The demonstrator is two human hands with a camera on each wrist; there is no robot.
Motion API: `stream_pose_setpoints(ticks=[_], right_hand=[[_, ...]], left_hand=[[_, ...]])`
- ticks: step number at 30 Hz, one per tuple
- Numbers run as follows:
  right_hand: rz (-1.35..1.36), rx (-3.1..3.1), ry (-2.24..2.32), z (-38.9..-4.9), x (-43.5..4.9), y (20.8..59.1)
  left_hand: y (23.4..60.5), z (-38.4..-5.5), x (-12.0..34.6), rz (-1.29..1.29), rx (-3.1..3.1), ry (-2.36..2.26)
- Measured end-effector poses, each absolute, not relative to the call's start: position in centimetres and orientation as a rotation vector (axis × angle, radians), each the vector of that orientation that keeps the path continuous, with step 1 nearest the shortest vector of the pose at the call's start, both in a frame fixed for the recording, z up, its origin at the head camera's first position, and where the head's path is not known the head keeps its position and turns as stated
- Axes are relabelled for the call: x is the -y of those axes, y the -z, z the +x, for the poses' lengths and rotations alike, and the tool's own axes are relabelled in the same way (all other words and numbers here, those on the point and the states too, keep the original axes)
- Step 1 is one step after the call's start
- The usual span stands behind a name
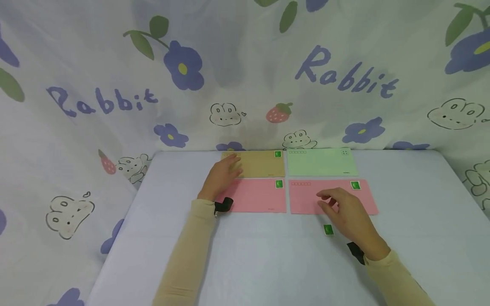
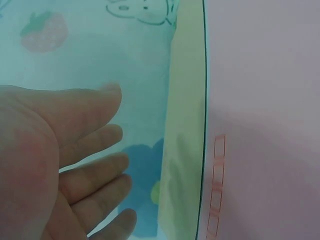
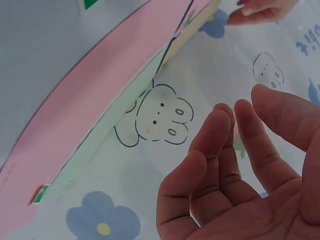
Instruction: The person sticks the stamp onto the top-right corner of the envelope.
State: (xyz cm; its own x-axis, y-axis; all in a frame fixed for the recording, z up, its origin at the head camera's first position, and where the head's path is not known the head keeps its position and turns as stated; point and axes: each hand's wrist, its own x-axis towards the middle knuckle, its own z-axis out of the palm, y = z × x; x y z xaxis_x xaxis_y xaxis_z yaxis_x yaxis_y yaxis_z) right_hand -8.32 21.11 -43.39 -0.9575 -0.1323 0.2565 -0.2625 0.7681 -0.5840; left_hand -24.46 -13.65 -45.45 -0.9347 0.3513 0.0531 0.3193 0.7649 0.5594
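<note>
My left hand (image 1: 223,175) hovers over the left side of the tan envelope (image 1: 256,165) and the left pink envelope (image 1: 258,197). Its fingers (image 2: 100,170) are extended and hold nothing. Over the right pink envelope (image 1: 302,202) is my right hand (image 1: 346,212), with loosely bent fingers (image 3: 212,135) and nothing between thumb and fingertips. A loose green stamp (image 1: 328,230) lies on the table just below this hand. Green stamps mark the upper right corners of the tan and both pink envelopes. The pale green envelope (image 1: 321,163) shows a small printed square in that corner.
The four-cornered white table (image 1: 268,259) carries the envelopes in two rows near its back edge. Behind it hangs a white curtain (image 1: 245,63) printed with flowers, rabbits and strawberries. A dark wrist strap (image 1: 223,205) shows at my left cuff.
</note>
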Motion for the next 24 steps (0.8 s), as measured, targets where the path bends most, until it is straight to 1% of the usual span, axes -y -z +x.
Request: stream_pose_setpoints(ticks=[13,24], right_hand=[[0.288,2.788,-0.959,-7.4,-21.9,43.9],[0.349,2.808,-0.972,-7.0,-22.3,44.8]], left_hand=[[45.3,-23.8,10.8,0.602,-2.878,-0.886],[44.7,-23.3,7.6,0.617,-2.873,-0.903]])
